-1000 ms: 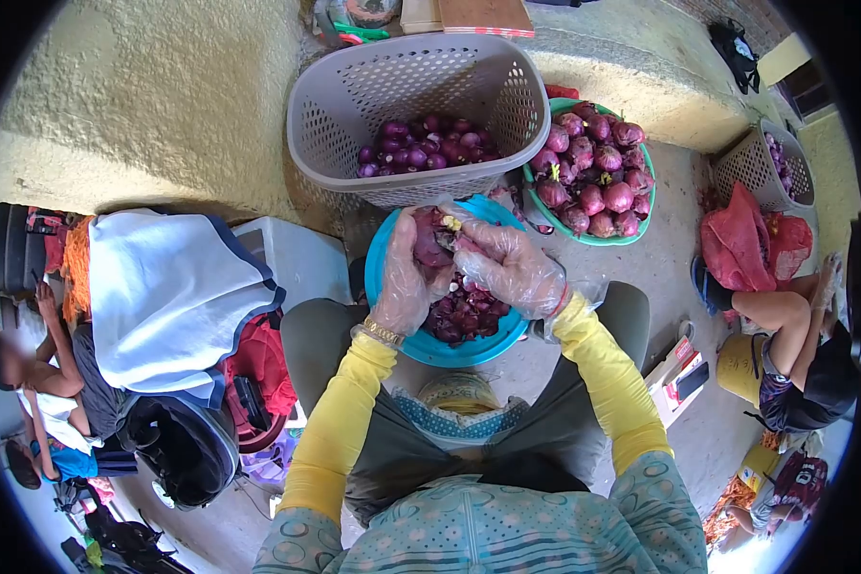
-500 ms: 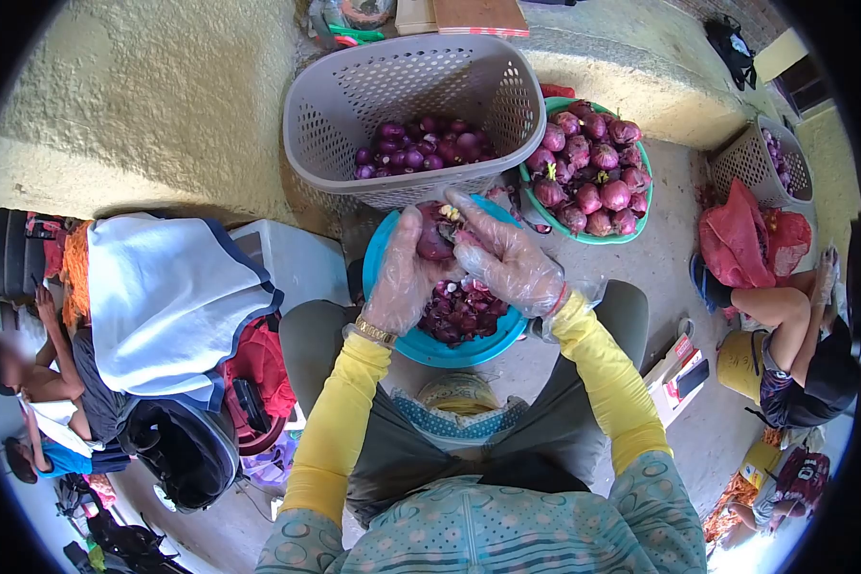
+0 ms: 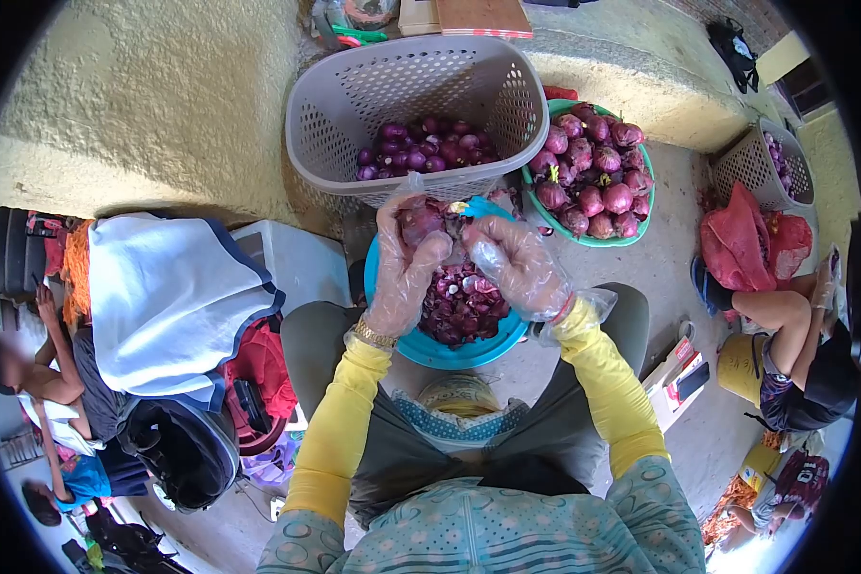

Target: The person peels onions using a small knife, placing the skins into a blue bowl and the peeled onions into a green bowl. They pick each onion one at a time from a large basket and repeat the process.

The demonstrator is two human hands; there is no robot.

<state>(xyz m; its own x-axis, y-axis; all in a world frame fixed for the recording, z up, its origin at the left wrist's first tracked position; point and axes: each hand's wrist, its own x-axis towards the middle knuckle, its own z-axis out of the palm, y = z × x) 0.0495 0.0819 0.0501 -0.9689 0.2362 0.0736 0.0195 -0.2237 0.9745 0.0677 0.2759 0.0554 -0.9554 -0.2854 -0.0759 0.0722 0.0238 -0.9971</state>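
above the blue basin: one red onion
left hand: clamped around the onion
right hand: fingertips pinched together beside it; contents unclear

Pretty bright, soft daylight, nearly blown out on the floor at bottom right. The plastic gloves catch little shiny spots, and the grey basket is shadier inside, below its rim. Heavy fisheye tbh: black corners, bent wall, people stretched at the sides. Middle's decently sharp, edges go soft, one face is smudged.
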